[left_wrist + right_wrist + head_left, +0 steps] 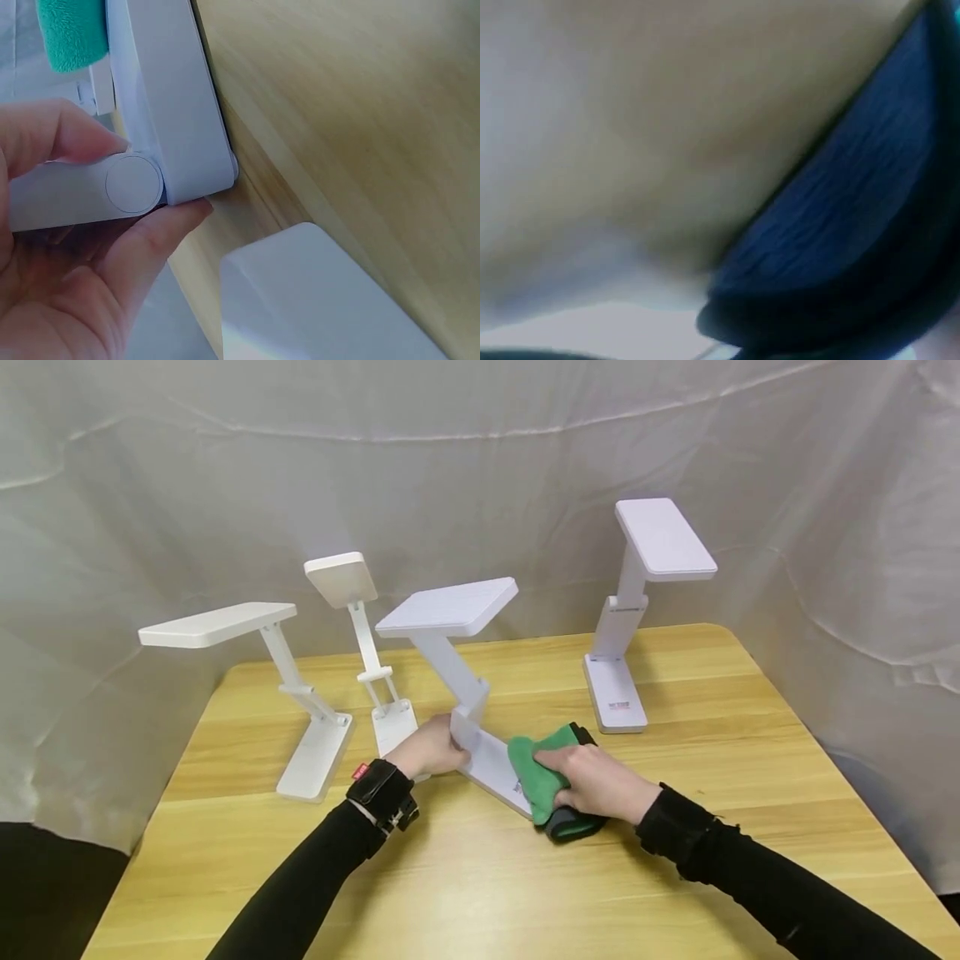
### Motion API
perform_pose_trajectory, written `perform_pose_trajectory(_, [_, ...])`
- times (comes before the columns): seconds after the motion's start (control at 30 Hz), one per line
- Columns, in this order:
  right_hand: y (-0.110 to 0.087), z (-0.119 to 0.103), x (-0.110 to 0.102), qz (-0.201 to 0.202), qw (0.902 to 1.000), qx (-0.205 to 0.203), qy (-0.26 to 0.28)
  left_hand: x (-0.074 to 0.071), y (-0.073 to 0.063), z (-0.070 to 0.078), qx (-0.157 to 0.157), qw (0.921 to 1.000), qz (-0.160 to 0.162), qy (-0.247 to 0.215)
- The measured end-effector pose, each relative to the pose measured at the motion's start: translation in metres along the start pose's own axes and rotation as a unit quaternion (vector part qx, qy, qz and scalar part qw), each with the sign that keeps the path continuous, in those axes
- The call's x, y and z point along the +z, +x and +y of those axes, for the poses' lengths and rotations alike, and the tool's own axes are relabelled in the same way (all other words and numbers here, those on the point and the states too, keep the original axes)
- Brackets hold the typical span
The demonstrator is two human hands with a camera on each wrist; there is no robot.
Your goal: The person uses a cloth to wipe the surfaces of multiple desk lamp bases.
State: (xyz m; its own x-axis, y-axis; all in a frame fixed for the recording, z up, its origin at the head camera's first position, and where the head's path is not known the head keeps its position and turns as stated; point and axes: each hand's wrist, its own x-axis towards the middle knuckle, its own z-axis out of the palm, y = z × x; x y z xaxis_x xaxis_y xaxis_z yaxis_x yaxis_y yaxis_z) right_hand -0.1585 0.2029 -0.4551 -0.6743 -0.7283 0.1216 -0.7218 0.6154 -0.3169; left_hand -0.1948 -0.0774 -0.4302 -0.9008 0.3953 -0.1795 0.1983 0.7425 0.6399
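Note:
In the head view, a white folding desk lamp (448,608) stands at the middle of the table, its panel raised on a bent arm. My left hand (433,748) grips the lamp's lower arm just above the base, thumb and fingers on opposite sides of the hinge (133,184) in the left wrist view. A green cloth with black parts (534,783) lies over the front end of the lamp's base (491,768). My right hand (606,783) holds this folded cloth against the base. Its dark side (840,202) fills part of the blurred right wrist view.
Two more white desk lamps stand at the left, one nearer (313,758) and one farther back (341,581), close behind my left hand. Another lamp (666,539) stands at the back right. A grey curtain (480,485) hangs behind the wooden table (465,902).

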Motion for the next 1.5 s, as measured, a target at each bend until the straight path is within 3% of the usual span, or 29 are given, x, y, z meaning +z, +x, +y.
perform_pose_trajectory(0.33, [-0.001,-0.004,0.005,0.008,0.9999,-0.013,0.007,0.000,-0.001,0.001,0.005,0.9999,-0.004,-0.015])
perform_pose_trajectory(0.6, [-0.003,0.004,0.001,-0.009,0.9995,0.002,0.029,0.001,-0.001,-0.002,0.011,0.9999,-0.002,-0.002])
perform_pose_trajectory(0.87, [0.001,-0.002,0.005,-0.049,0.9977,-0.023,0.040,0.001,-0.002,-0.002,0.018,0.9998,0.000,-0.007])
perform_pose_trajectory(1.03, [-0.001,-0.002,0.005,-0.028,0.9982,-0.031,0.043,0.000,-0.003,-0.002,0.009,0.9997,-0.008,-0.020])
perform_pose_trajectory(1.2, [-0.005,0.000,0.001,-0.011,0.9993,-0.010,0.034,-0.001,-0.002,-0.001,0.003,0.9997,-0.013,-0.023])
perform_pose_trajectory(1.33, [-0.007,0.000,0.000,-0.016,0.9995,0.005,0.028,-0.001,-0.002,-0.001,0.004,0.9998,-0.014,-0.016])
perform_pose_trajectory(1.5, [-0.004,-0.002,0.002,-0.043,0.9985,-0.019,0.029,0.001,-0.001,0.000,0.011,0.9998,-0.012,-0.010])
